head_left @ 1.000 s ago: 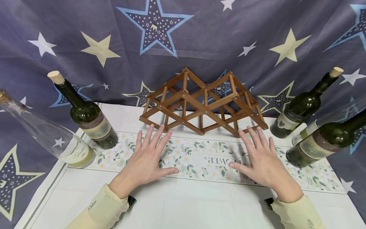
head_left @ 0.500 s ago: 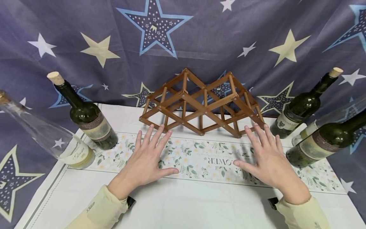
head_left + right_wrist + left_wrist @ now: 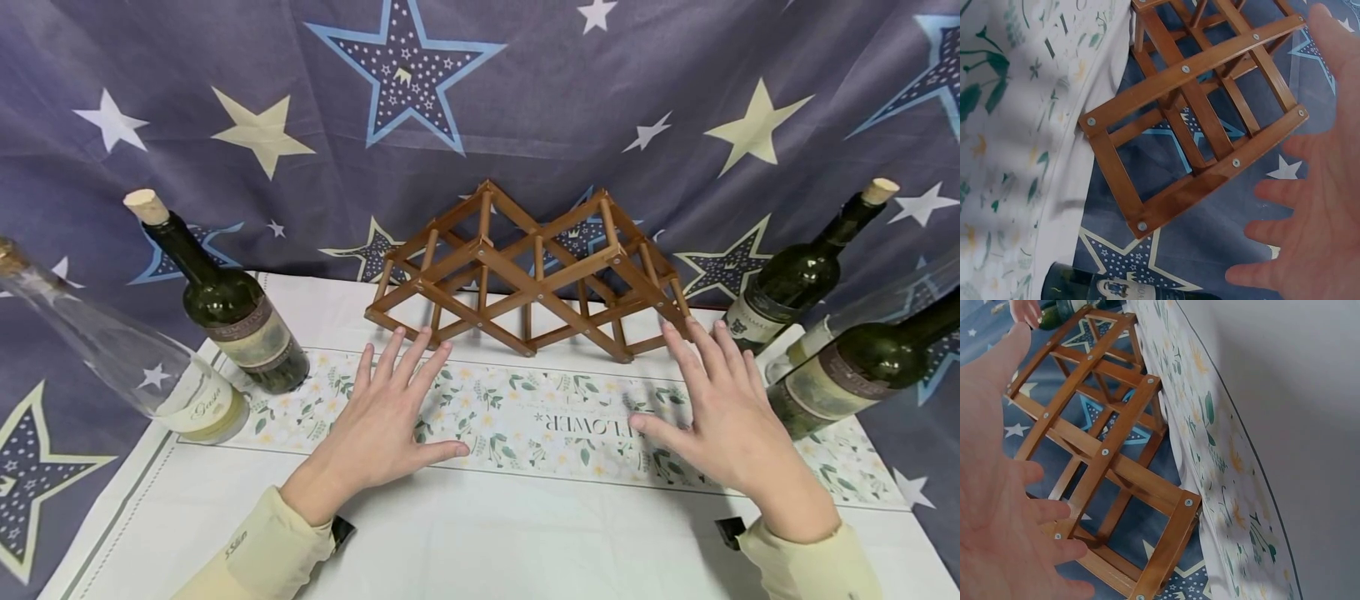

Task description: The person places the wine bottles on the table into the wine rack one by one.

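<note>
A folding wooden wine rack [image 3: 541, 296] with crossed slats and dowels stands at the back of the table, holding no bottles. My left hand [image 3: 381, 421], fingers spread and palm down, is in front of the rack's left part. My right hand [image 3: 723, 408] is spread likewise near the rack's right end, its fingertips overlapping the base of a dark green wine bottle [image 3: 795, 279] in the head view. Both palms hold nothing. In the left wrist view the rack [image 3: 1107, 450] lies beyond the fingers; the right wrist view shows the rack [image 3: 1185, 75] beside the spread fingers.
At left stand a corked green wine bottle [image 3: 240, 312] and a clear bottle [image 3: 195, 396]. Another green bottle [image 3: 847, 375] stands at right, with a clear bottle [image 3: 798, 350] partly behind it. A floral runner [image 3: 495, 408] crosses the white table [image 3: 480, 533] before a star-patterned curtain [image 3: 540, 100].
My right hand has slid to the right, away from the left hand, uncovering more of the runner's lettering. The left hand, the rack and the bottles have stayed in place.
</note>
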Available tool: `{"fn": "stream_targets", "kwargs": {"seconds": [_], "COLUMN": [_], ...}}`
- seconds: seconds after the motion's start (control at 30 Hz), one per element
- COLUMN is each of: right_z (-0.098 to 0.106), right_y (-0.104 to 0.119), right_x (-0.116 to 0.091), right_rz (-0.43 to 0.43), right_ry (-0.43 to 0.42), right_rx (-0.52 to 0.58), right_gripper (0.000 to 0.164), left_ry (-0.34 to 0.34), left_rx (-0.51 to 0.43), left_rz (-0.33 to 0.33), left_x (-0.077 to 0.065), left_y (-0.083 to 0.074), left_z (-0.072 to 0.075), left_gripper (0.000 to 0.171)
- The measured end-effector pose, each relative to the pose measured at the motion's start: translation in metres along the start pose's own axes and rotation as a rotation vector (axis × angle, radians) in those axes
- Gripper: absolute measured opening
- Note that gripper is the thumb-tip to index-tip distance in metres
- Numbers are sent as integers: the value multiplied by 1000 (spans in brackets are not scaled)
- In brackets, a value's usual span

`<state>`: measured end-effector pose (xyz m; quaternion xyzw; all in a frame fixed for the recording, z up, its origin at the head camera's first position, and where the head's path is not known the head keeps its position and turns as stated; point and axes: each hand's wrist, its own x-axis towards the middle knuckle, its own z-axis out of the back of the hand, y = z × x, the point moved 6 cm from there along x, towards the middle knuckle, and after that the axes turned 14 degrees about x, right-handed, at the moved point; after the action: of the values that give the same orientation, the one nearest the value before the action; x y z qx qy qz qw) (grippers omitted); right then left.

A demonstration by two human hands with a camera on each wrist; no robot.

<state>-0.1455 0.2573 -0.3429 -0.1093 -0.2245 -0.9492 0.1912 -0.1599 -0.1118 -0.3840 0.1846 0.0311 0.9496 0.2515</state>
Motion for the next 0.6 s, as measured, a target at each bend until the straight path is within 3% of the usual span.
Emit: {"fn": "stream_targets", "kwargs": {"seconds": [0.6], "right_z": [29], "right_y": [-3], "right_x": [-5], "right_rz": [-28], "right_ry": [-50], "right_rx": [18], "right_gripper": [109], "left_ry": [1], "left_rx": [-40], "left_rz": [0], "left_x": [1], "left_y": [-1], "left_z": [2], "left_gripper": [118]}}
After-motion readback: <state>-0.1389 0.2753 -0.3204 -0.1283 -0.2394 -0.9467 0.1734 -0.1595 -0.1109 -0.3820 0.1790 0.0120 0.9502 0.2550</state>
